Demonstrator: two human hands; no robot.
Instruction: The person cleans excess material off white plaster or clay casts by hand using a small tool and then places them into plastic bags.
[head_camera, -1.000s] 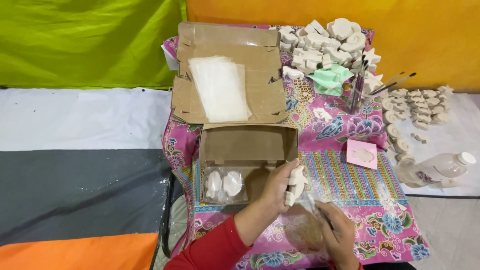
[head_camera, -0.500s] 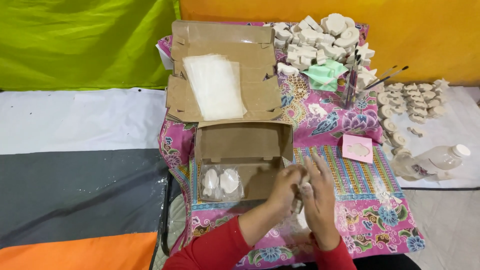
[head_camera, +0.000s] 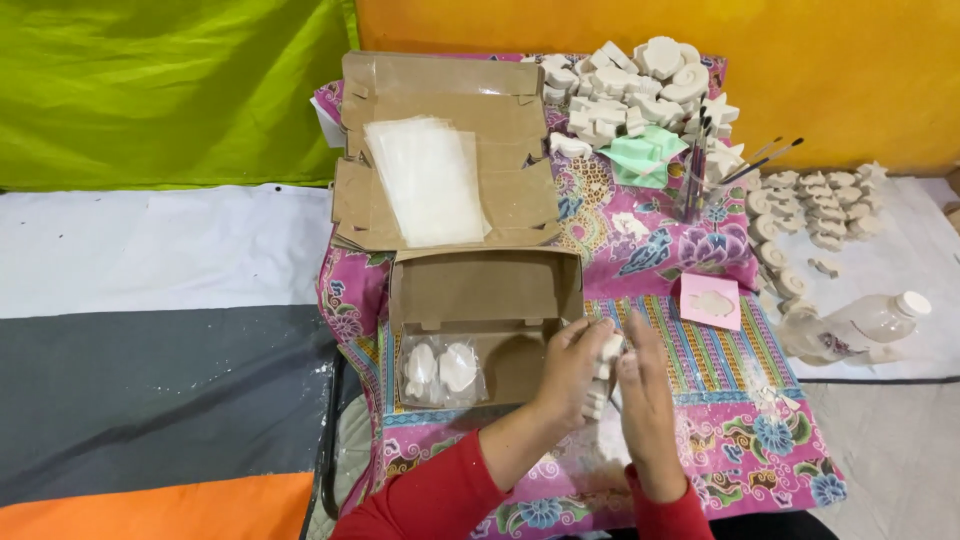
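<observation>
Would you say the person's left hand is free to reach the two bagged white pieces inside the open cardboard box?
Probably not at once: the left hand and right hand together hold a white plaster piece. Otherwise the way looks open, since the bagged pieces lie uncovered in the box beside it.

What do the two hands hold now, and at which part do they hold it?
The left hand and right hand hold a white figure between them, by its sides. It is mostly hidden.
</observation>
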